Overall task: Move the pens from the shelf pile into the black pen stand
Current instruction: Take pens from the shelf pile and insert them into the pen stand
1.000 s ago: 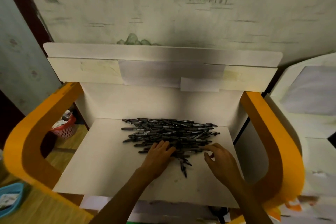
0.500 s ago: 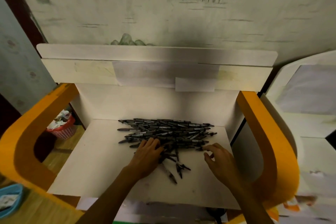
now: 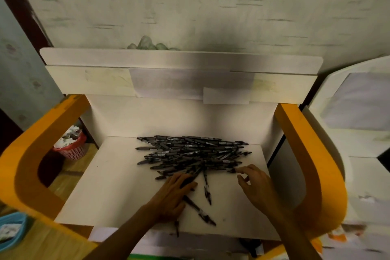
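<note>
A pile of dark pens (image 3: 192, 153) lies on the white shelf board (image 3: 109, 192), toward its back. My left hand (image 3: 172, 195) lies flat on several pens at the pile's near edge, fingers straight. Loose pens (image 3: 199, 211) stick out from under it toward the shelf's front edge. My right hand (image 3: 256, 183) hovers at the pile's right near corner, fingers loosely curled, its fingertips at the tip of one pen. A dark object (image 3: 250, 245) shows below the shelf's front edge; whether it is the black pen stand I cannot tell.
Orange curved side panels (image 3: 27, 167) frame the shelf on both sides. A red basket (image 3: 71, 148) with crumpled paper sits on the floor to the left. A blue tray (image 3: 11, 230) lies at bottom left. White furniture (image 3: 358, 124) stands on the right.
My left hand has slid back toward me, dragging several pens out of the pile toward the front edge. My right hand stayed near the pile's right corner.
</note>
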A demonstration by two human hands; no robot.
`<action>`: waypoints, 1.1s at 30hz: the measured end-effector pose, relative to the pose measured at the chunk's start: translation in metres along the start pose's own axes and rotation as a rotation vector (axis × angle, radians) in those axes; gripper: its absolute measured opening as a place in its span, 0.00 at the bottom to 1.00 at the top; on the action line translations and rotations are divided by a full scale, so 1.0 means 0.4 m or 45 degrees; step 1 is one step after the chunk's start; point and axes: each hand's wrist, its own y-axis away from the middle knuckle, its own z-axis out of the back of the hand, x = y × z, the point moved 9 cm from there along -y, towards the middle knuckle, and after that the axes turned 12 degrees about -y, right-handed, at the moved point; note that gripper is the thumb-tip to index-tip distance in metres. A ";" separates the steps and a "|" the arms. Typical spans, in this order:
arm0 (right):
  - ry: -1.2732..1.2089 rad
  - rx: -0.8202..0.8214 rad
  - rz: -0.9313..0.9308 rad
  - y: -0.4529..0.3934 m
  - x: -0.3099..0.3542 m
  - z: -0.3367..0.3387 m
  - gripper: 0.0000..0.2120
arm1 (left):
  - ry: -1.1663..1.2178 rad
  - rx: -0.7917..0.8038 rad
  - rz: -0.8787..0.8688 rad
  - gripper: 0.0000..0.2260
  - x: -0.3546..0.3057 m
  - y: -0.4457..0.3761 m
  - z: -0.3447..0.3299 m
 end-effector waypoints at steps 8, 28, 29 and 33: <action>0.010 0.016 0.015 0.002 0.012 -0.020 0.11 | -0.336 -0.393 0.006 0.10 -0.024 0.007 0.034; 0.002 0.006 0.097 -0.006 0.085 -0.045 0.09 | -0.376 -0.345 -0.179 0.21 -0.054 -0.042 0.036; 0.003 0.010 0.100 -0.005 0.089 -0.046 0.09 | -0.390 -0.336 -0.188 0.22 -0.053 -0.042 0.038; 0.006 0.016 0.102 -0.009 0.106 -0.043 0.07 | -0.238 -0.402 -0.088 0.27 -0.025 -0.039 0.060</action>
